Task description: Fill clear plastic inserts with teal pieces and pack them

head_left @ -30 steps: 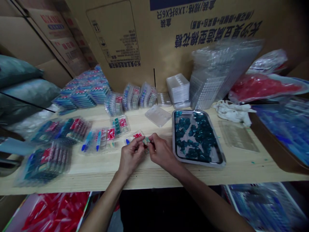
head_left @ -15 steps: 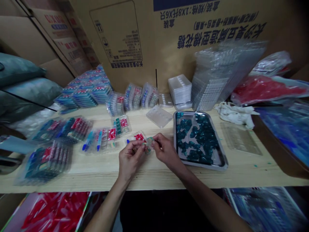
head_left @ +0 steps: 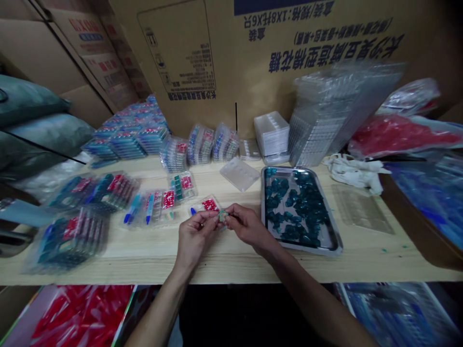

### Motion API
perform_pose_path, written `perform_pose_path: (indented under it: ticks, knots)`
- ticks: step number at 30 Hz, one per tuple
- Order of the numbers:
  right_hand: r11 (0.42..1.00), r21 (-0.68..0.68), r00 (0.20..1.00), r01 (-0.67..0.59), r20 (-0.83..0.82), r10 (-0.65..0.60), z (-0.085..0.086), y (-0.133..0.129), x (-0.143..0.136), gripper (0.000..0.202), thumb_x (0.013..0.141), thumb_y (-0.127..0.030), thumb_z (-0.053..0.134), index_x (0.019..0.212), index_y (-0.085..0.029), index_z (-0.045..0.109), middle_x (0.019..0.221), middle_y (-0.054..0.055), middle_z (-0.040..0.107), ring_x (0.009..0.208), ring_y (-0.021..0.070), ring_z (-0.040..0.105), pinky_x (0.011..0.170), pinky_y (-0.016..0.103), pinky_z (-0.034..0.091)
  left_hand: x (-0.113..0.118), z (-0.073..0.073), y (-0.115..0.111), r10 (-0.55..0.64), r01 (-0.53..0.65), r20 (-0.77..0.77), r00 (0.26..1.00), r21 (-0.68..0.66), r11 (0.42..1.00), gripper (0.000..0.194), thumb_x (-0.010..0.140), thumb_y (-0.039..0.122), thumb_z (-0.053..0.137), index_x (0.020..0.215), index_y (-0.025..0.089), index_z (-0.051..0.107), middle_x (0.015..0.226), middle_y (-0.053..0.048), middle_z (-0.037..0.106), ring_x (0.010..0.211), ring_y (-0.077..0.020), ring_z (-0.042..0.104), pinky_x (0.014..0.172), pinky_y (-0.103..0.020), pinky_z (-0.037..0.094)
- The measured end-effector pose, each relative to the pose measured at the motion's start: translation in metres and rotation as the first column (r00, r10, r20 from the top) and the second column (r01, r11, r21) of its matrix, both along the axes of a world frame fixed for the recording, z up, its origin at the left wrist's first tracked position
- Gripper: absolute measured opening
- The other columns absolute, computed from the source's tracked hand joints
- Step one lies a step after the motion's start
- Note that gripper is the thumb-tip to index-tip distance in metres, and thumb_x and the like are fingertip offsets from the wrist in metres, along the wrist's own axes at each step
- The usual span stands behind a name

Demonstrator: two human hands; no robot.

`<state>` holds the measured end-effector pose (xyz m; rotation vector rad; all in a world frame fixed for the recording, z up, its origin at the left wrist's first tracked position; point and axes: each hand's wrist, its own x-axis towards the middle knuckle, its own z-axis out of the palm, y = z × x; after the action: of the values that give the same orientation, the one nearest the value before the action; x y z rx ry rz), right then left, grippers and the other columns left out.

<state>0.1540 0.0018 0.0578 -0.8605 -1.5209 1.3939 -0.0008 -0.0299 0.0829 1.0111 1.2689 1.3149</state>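
The left hand (head_left: 193,237) and right hand (head_left: 250,227) pinch a small pale-green piece (head_left: 222,217) between them, and the clear plastic tray (head_left: 209,203) lies just past the left fingers.

The left hand (head_left: 195,233) and right hand (head_left: 248,225) met above the wooden table (head_left: 144,262), both pinching a small pale-green piece (head_left: 222,216) between their fingertips. Just beyond them lay a clear blister pack (head_left: 210,203) with a red section, partly hidden by the hands. To the right, a shallow metal tray (head_left: 332,245) held scattered dark-teal pieces (head_left: 309,207). A large printed cardboard carton (head_left: 249,91) stood behind stacked clear plastic trays (head_left: 273,135).
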Motion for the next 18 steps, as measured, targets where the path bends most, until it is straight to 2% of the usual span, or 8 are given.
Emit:
perform_pose_path:
  ticks: [4,6,9,12,15,17,18]
  knots:
    - [0.986,-0.130,0.988,-0.107,-0.128,0.091,0.004,0.000,0.002,0.018,0.086,-0.038,0.060,0.082,-0.021,0.055,0.068,-0.003,0.056,0.064,0.0116,0.051,0.064,0.026,0.042,-0.006,-0.002,0.003,-0.025,0.034,0.103,0.994,-0.081,0.996,0.035,0.064,0.036,0.087,0.088,0.015,0.073,0.074,-0.003,0.073,0.062,-0.0119,0.065,0.065,-0.024,0.054]
    - [0.981,-0.132,0.984,-0.138,-0.134,0.121,0.005,0.000,0.002,0.019,0.085,-0.038,0.061,0.083,-0.021,0.055,0.069,-0.003,0.057,0.064,0.0114,0.051,0.064,0.026,0.042,-0.007,-0.005,0.004,-0.009,0.012,0.056,0.998,-0.051,0.999,0.032,0.064,0.034,0.087,0.085,0.015,0.073,0.071,-0.001,0.071,0.060,-0.0107,0.063,0.062,-0.022,0.051]
    - [0.987,-0.102,0.990,-0.127,-0.080,0.119,0.002,0.001,0.000,0.019,0.086,-0.038,0.059,0.084,-0.020,0.055,0.069,-0.003,0.057,0.063,0.0108,0.050,0.060,0.024,0.041,-0.005,-0.008,0.004,0.030,-0.027,-0.094,0.995,0.029,0.999,0.025,0.066,0.034,0.084,0.081,0.016,0.075,0.070,-0.001,0.070,0.061,-0.0113,0.061,0.062,-0.022,0.049]
    - [0.998,-0.052,0.999,-0.035,0.004,0.035,-0.005,0.005,-0.001,0.018,0.086,-0.038,0.055,0.083,-0.021,0.054,0.067,-0.003,0.056,0.059,0.0109,0.049,0.056,0.023,0.039,-0.005,-0.006,0.006,0.029,0.003,-0.258,0.966,0.123,0.992,0.020,0.074,0.034,0.077,0.086,0.018,0.077,0.082,-0.004,0.072,0.072,-0.0154,0.065,0.070,-0.026,0.052]
    - [0.991,0.046,0.982,0.123,0.140,-0.129,-0.010,0.012,0.008,0.018,0.087,-0.037,0.053,0.079,-0.021,0.054,0.064,-0.004,0.055,0.058,0.0110,0.048,0.054,0.023,0.038,-0.016,0.001,0.012,0.026,0.051,-0.419,0.908,0.172,0.984,0.026,0.082,0.035,0.068,0.100,0.018,0.075,0.093,-0.006,0.072,0.078,-0.0175,0.066,0.074,-0.029,0.052]
    - [0.972,0.110,0.950,0.210,0.211,-0.229,-0.012,0.017,0.019,0.019,0.087,-0.037,0.053,0.076,-0.021,0.053,0.063,-0.003,0.055,0.058,0.0113,0.048,0.054,0.023,0.037,-0.028,0.005,0.017,0.053,0.054,-0.565,0.823,0.171,0.984,0.029,0.083,0.034,0.065,0.105,0.018,0.073,0.091,-0.006,0.071,0.072,-0.0166,0.064,0.069,-0.028,0.051]
    - [0.964,0.125,0.938,0.235,0.231,-0.258,-0.013,0.019,0.025,0.019,0.086,-0.037,0.052,0.076,-0.021,0.054,0.062,-0.003,0.055,0.058,0.0115,0.048,0.054,0.023,0.037,-0.034,0.007,0.019,0.061,0.064,-0.651,0.756,0.166,0.984,0.027,0.083,0.032,0.064,0.104,0.018,0.072,0.089,-0.005,0.070,0.069,-0.0162,0.062,0.067,-0.028,0.049]
